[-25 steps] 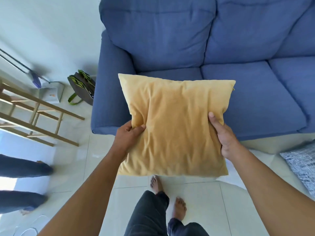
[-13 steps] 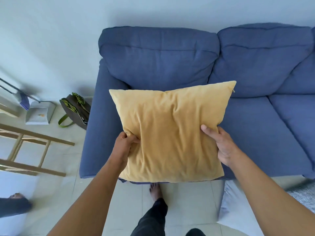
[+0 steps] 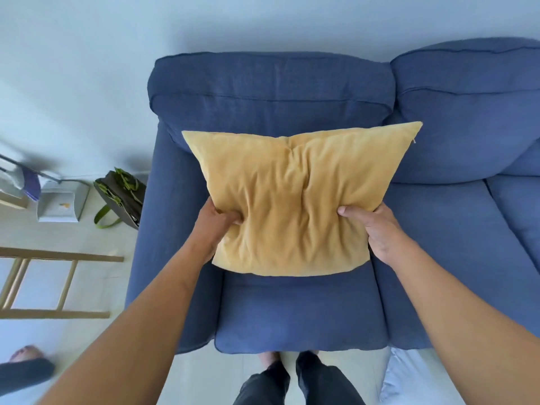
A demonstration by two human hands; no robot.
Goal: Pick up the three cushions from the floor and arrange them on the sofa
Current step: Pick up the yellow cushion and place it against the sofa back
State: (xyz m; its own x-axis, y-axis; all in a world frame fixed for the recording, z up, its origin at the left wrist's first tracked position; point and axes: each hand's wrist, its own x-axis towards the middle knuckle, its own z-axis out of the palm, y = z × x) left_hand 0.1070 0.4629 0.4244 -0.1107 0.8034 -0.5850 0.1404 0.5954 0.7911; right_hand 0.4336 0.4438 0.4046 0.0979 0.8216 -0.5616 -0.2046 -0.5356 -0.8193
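Observation:
A yellow velvet cushion (image 3: 295, 200) leans over the left seat of the blue sofa (image 3: 292, 314), its top edge near the back cushion. My left hand (image 3: 216, 223) grips its lower left edge, and my right hand (image 3: 377, 229) grips its lower right edge. Whether its bottom edge rests on the seat I cannot tell. A pale cushion (image 3: 409, 378) lies on the floor at the sofa's front, to the right of my feet. A third cushion is not in view.
A dark bag with green straps (image 3: 121, 200) stands against the sofa's left arm. Beside it are a dustpan (image 3: 61, 204) and a wooden ladder frame (image 3: 58, 285). Another person's foot (image 3: 24, 366) shows at the lower left, on the tiled floor.
I have stepped up to the sofa and moved the yellow cushion forward, from in front of the seat to over the left seat against the backrest. Both hands kept their grip.

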